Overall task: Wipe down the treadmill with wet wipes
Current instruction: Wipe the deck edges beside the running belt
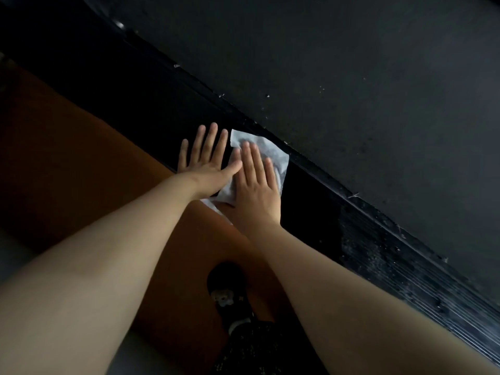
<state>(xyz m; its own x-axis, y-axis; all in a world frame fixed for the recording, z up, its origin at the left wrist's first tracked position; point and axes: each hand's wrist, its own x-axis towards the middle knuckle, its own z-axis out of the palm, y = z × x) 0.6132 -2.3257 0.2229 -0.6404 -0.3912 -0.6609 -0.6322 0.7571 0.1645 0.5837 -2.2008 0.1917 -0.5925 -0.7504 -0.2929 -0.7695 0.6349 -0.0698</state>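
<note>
**A:** What sits nearest the camera?

**B:** Two bare forearms reach in from the bottom edge, the left forearm (94,266) and the right forearm (351,307). Low between them, a dark slipper (226,293) with a small pale bear figure on top stands on an orange-brown mat (67,163).

**A:** And the hands?

**B:** The left hand (208,163) lies flat on the black side rail (378,255) of the treadmill (405,131). Its fingers are straight and a little spread, and it holds nothing. Its thumb reaches the edge of the wet wipe (273,155). The right hand (257,188) lies just beside it, palm down on the wipe. Its fingers are straight and press the wipe onto the rail, and none of them curls round it.

**A:** Where exactly is the wipe?

**B:** It is spread on the rail under the right hand. One white corner pokes out past the fingertips toward the running surface. Its lower edge hangs over the near side of the rail, toward the mat.

**A:** What lies beyond?

**B:** The rail runs diagonally from upper left to lower right. Its ribbed stretch at lower right shows pale specks and smears. Past the rail, the dark grey belt (324,63) fills the upper right, with a few pale flecks along its edge.
</note>
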